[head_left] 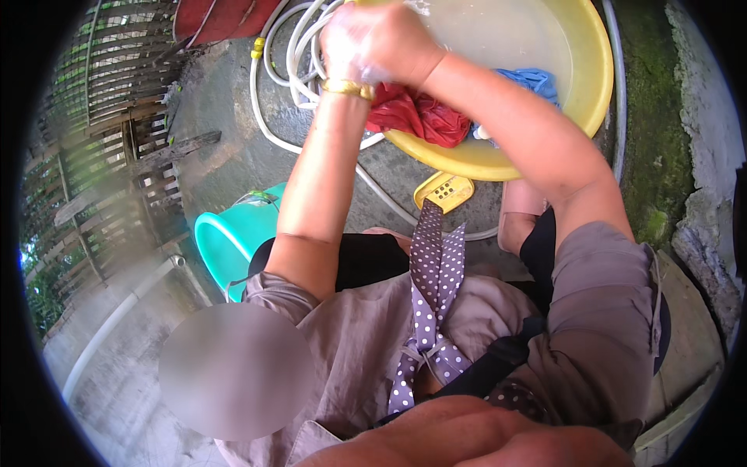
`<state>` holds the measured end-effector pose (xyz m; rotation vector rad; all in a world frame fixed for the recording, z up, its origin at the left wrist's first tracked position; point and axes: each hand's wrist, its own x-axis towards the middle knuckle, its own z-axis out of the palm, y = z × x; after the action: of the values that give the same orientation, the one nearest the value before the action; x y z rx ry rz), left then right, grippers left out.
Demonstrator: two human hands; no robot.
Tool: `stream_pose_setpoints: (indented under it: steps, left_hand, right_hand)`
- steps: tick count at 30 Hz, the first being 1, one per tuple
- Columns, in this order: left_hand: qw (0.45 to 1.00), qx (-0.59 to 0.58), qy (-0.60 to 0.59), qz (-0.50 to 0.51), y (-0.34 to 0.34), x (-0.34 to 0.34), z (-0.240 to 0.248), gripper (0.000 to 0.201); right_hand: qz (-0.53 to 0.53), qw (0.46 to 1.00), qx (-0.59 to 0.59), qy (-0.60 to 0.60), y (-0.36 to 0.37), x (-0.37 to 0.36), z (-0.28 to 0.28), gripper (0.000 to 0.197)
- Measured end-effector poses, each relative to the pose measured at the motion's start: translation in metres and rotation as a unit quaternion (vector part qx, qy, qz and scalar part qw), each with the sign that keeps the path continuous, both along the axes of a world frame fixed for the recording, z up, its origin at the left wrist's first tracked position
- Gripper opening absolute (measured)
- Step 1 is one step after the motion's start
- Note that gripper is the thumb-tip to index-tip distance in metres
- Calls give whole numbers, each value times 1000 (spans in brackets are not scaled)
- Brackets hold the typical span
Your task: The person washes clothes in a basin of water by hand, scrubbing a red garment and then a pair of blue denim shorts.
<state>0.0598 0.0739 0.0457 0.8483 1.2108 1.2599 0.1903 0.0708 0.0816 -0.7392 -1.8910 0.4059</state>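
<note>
Both hands' grip (pixel 373 43) is clenched together, soapy, just above the red cloth (pixel 416 115) in the yellow basin (pixel 545 148).

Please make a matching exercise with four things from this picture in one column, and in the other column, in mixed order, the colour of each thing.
Things:
1. basin
2. bucket
3. cloth on the basin's rim
4. hose

Colours:
a. white
b. red
c. yellow
d. turquoise

Pairs: 1-c, 2-d, 3-b, 4-a
</note>
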Motion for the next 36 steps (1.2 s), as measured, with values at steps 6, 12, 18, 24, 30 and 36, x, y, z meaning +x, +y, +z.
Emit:
stream_pose_setpoints:
  steps: [6, 12, 18, 24, 30, 36]
  left_hand:
    - [943, -13, -287, -170, -16, 28, 70, 30]
    - [936, -78, 217, -267, 2, -39, 60, 33]
    - [967, 37, -140, -207, -5, -19, 108, 54]
    - [972, 76, -149, -164, 4, -27, 95, 52]
    - [979, 54, -185, -74, 7, -50, 104, 53]
    - [960, 35, -276, -39, 7, -67, 102, 49]
  right_hand:
    - [-5, 932, -351, 91, 39, 50, -6, 26]
    - [253, 712, -535, 378, 70, 60, 24, 22]
    - [269, 724, -593, 230, 59, 87, -11, 41]
    - [169, 868, -461, -77, 51, 71, -17, 26]
    - [24, 999, -46, -8, 42, 51, 47, 14]
    - [184, 972, -118, -87, 16, 28, 48, 14]
